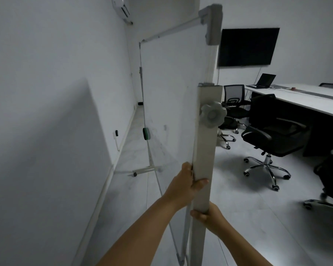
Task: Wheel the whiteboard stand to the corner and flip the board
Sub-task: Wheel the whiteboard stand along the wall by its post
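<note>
Both forearms reach up from the bottom of the frame to the near upright post (204, 160) of the whiteboard stand. Right hand (208, 215) is clenched around the post low down, thumb across its near edge. Left hand (185, 186) grips higher, thumb pressed on the front face, fingers wrapped behind and hidden. Neither hand is open.

Handling, as judged: rigid metal frame on casters, tall and probably top-heavy. It should roll readily but could tip or twist if pushed high, so the low two-handed hold on the post looks sound.

Above the hands, a lobed locking knob (212, 116) sits on the post; likely it must be loosened before flipping. Whiteboard (173, 93) is seen edge-on, running away alongside the left wall (46, 93), near it but not touching. A green eraser (146, 133) clings near the far edge. Far leg with caster (135, 174) stands on the floor. Office chairs (273, 139) and a desk (304, 96) lie off to the right, well apart.
</note>
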The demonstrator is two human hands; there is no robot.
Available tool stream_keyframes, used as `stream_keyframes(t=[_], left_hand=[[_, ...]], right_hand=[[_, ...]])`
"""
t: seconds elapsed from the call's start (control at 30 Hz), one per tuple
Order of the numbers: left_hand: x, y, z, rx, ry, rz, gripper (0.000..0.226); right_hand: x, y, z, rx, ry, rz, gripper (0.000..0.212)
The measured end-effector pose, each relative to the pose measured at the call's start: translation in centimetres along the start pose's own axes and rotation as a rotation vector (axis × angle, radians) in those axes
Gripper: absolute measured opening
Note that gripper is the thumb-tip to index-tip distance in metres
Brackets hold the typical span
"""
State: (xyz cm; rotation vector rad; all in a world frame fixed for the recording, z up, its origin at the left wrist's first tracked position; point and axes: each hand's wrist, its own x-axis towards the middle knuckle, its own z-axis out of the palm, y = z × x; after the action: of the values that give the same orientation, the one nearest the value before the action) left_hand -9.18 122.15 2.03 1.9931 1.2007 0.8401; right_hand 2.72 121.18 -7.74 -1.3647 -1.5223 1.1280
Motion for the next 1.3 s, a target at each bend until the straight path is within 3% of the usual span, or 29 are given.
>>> stream_keyframes(t=[0.3, 0.43, 0.53, 0.67, 0.9, 1.1, 1.3], left_hand=[[7.2, -3.9, -3.5, -0.050, -0.008, -0.095, 0.046], [11.0, -5.5, -5.4, -0.053, -0.013, -0.127, 0.044], [14.3, -7.3, -6.7, -0.052, -0.020, -0.123, 0.045], [19.2, -10.0, -8.7, -0.042, -0.023, -0.100, 0.047], [26.2, -14.9, -12.2, -0.011, -0.025, -0.036, 0.043], [29.3, -17.0, -13.2, -0.064, -0.005, -0.029, 0.051], [28.6, -16.2, -14.1, 0.057, 0.000, 0.004, 0.057]], right_hand=[[9.7, -0.4, 1.1, 0.059, -0.026, -0.068, 0.041], [14.4, -0.7, 1.4, 0.048, -0.026, -0.057, 0.048], [18.3, -0.6, 1.7, 0.056, 0.010, -0.060, 0.059], [23.7, -1.2, 2.3, 0.057, 0.030, -0.077, 0.044], [32.3, -1.2, 3.6, 0.079, 0.127, 0.022, 0.046], [36.4, -0.5, 3.7, 0.053, 0.143, 0.045, 0.046], [37.2, 0.4, 3.9, 0.061, 0.168, -0.044, 0.048]])
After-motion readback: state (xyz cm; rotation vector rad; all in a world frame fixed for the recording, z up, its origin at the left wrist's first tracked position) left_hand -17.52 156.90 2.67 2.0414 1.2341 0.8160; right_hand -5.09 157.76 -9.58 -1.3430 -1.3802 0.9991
